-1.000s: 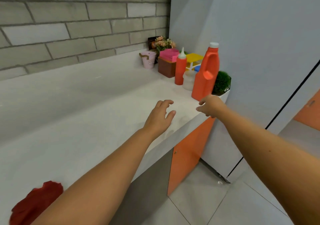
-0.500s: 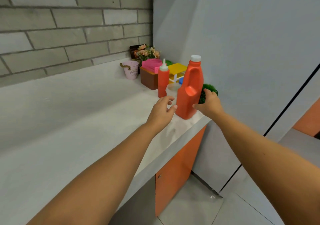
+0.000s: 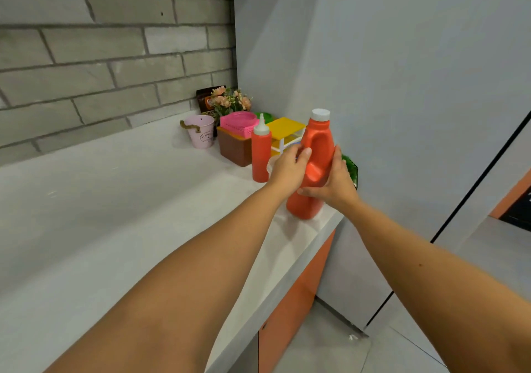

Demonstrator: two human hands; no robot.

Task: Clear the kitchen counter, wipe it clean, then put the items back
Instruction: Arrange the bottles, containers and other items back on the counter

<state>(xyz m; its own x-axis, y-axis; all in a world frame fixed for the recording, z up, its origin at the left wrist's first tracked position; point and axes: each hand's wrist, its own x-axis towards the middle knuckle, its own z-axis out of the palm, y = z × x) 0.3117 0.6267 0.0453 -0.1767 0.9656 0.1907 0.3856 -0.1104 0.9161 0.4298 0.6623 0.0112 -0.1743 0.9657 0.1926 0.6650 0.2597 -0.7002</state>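
Left hand (image 3: pixel 288 168) and right hand (image 3: pixel 335 184) both curl round the jug (image 3: pixel 319 142) near the counter (image 3: pixel 143 214) edge; a careless swing could topple the bottle (image 3: pixel 261 154) beside it.

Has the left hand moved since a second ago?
Yes. The left hand went forward from the bare counter, short of the red squeeze bottle, and now grips the orange jug beside that bottle.

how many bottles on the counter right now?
2 for sure: orange jug at the front edge of the counter, gripped by left hand and right hand; red squeeze bottle just left of it. A pale container behind the left hand is mostly hidden, possibly a third.
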